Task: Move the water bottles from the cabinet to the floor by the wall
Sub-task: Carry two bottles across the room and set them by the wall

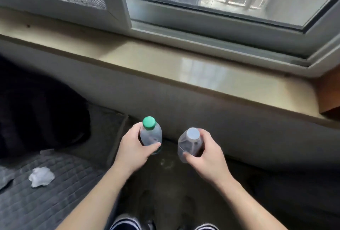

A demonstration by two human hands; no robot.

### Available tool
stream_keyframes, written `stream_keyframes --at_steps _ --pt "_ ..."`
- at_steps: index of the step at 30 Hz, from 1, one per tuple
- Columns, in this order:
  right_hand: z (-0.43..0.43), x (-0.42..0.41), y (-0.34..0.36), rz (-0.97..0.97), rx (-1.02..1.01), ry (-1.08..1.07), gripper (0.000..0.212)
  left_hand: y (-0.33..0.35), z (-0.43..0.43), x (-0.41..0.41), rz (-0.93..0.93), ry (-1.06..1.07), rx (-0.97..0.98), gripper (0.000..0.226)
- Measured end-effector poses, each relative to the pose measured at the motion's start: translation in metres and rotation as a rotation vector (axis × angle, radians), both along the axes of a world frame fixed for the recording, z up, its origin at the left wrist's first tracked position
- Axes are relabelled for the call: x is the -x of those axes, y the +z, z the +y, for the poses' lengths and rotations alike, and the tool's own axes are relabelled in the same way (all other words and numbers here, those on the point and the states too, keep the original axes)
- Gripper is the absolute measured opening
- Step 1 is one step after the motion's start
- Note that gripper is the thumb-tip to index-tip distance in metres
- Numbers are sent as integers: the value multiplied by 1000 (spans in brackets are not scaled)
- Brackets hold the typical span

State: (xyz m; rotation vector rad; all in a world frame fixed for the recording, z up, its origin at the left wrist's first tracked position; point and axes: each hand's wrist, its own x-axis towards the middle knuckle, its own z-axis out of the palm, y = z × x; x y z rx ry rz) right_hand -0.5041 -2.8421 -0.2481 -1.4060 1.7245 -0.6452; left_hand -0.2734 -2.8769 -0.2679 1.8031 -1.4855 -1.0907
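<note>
Under the window sill (184, 67), close to the wall (184, 112), two water bottles are being held upright, one in each of the hands. The left hand (134, 148) is gripping the green-capped bottle (151, 134), with its thumb lying across the near side and its fingers curling behind. The right hand (204, 154) is gripping the grey-capped bottle (190, 143), with its fingers wrapping the shoulder beside the cap. The bottles are sitting side by side, not touching. Their bases are hidden, so contact with the floor (165, 183) cannot be told. Dark floor is showing between the wrists. Left of the left hand, a grey quilted mat (64, 193) is lying with a crumpled white tissue (41, 176) resting on it. A dark bundle (36, 110) is sitting beyond the mat. Beneath the forearms, striped shoes (125, 224) are showing at the lower edge.
</note>
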Motion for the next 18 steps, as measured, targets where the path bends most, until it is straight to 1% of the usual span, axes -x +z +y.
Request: stream_keyframes --at_steps 4,6,7,9,13,15,18 --pt "-22 0 -81 -3 -72 19 67 -77 -26 -1 -55 -55 16 58" --pt "-30 1 -124 -1 -102 38 62 -123 -37 -2 -33 -79 1 59" --pt "-34 1 -146 9 -95 41 60 -148 -41 -3 -13 -81 -13 59" --pt "-40 0 -191 42 -54 50 64 -194 -48 -6 3 -95 -22 63" --pt "-46 -5 -283 46 -29 58 74 -271 -59 -9 -4 -161 -17 53" --pt "-47 -7 -332 25 -27 53 76 -309 -64 -9 -48 -199 -14 54" --pt "-48 -16 -395 -47 -47 -15 62 -365 -70 -7 -91 -236 6 54"
